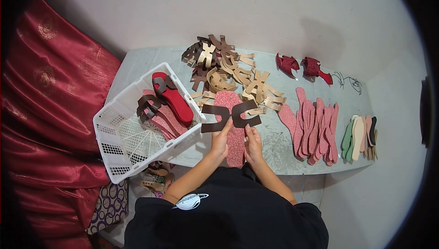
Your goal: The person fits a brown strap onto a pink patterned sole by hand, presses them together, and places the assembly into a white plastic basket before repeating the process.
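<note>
Both hands hold a dark brown H-shaped sandal strap [216, 110] in front of me, spread flat with its cut ends pointing left and right. My left hand [220, 144] pinches its lower edge near the narrow middle. A little to the right, my right hand [253, 144] grips the lower edge too, thumb on top. Beneath the strap lies a pink patterned sole [235, 150], its near end between my wrists. Beyond it spreads a pile of beige straps [256, 84] and brown straps [199, 77].
A white plastic basket [132, 91] at left holds a red sandal [176, 100] and a pink-soled one [162, 118]. Pink soles [315, 132] and green and cream soles [356, 139] lie right. Red uppers [311, 67] sit near the wall; a red curtain [50, 134] hangs left.
</note>
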Demonstrator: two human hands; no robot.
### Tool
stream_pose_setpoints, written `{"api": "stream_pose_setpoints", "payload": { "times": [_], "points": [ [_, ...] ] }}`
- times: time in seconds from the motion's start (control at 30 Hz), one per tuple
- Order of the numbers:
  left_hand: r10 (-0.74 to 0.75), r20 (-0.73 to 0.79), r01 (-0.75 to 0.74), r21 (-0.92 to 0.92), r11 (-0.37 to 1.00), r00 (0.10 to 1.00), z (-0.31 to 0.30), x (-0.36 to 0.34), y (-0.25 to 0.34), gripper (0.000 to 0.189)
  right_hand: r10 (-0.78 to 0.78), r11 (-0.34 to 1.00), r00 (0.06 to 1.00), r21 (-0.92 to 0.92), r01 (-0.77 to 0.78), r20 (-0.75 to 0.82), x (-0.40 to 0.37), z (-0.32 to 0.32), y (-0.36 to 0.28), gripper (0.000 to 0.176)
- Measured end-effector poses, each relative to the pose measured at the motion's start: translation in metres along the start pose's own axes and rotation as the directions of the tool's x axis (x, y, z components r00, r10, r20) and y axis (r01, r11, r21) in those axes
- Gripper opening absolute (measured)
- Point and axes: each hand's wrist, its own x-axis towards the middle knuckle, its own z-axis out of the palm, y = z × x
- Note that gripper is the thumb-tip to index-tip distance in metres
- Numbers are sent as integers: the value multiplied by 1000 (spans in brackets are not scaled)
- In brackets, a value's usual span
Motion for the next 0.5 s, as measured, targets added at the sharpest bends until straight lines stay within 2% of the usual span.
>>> {"api": "stream_pose_setpoints", "payload": {
  "times": [0.1, 0.13, 0.2, 0.27, 0.3, 0.33, 0.37, 0.4, 0.43, 0.47, 0.5],
  "points": [
    [-21, -4, 21, -23, 1000, 1000, 0, 0, -1, 31, 9, 999, 1000, -49, -8, 17, 1, -7, 0, 7],
    [20, -9, -20, -14, 1000, 1000, 1, 0, -1, 29, 11, 999, 1000, -48, -10, 14, 2, -12, 0, 7],
    [61, -13, -61, -1, 998, 998, 1, 3, 0, 28, 104, 983, 994, -150, -108, -37, 7, -29, -1, 8],
    [216, 6, -214, 158, 964, 976, -4, 11, 0, 22, 115, 976, 992, -180, -121, -46, 9, -46, -3, 10],
    [342, 32, -337, 268, 902, 939, -5, 14, 1, 16, 141, 967, 984, -197, -161, -113, 9, -51, -5, 10],
    [338, 30, -333, 270, 903, 941, -11, 19, 0, 16, 166, 956, 969, -210, -203, -181, 9, -58, -7, 11],
    [420, 169, -441, 536, 720, 892, -23, 25, -3, 17, 174, 954, 967, -213, -213, -185, 9, -66, -9, 13],
    [443, 327, -522, 725, 450, 835, -33, 31, -6, 19, 177, 953, 965, -211, -217, -195, 10, -74, -9, 13],
    [592, 586, -727, 687, 1, 554, -37, 37, -10, 27, 168, 946, 962, -237, -219, -215, 10, -82, -11, 13],
    [481, 696, -739, 660, -136, 533, -47, 41, -15, 33, 161, 938, 958, -265, -223, -236, 9, -89, -12, 13],
    [390, 777, -779, 594, -198, 494, -53, 42, -17, 33, 141, 934, 956, -286, -215, -258, 8, -94, -13, 12]
  ]
}}
